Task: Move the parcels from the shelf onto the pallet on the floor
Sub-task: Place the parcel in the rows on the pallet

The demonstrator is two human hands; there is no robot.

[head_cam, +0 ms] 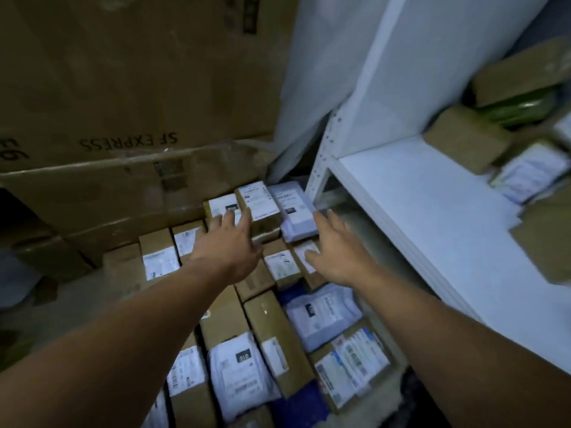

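Fingers [230,219] of left hand [228,245] straight, laid against brown labelled box [259,208] at floor pile's [272,329] far edge, right hand [336,251] splayed open (holding nothing) beside grey mailer [293,211], other parcels [463,143] blurred along shelf's [417,196] right edge.

Both arms stretched forward, down; left hand [230,242] and right hand [335,247] flat, fingers straight, holding nothing.

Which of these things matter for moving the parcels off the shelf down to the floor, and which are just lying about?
In the job: white shelf; parcels on the shelf; parcels laid out below; left hand and right hand, both open over the far row.
Lying about: large SF Express carton; crushed carton under it.
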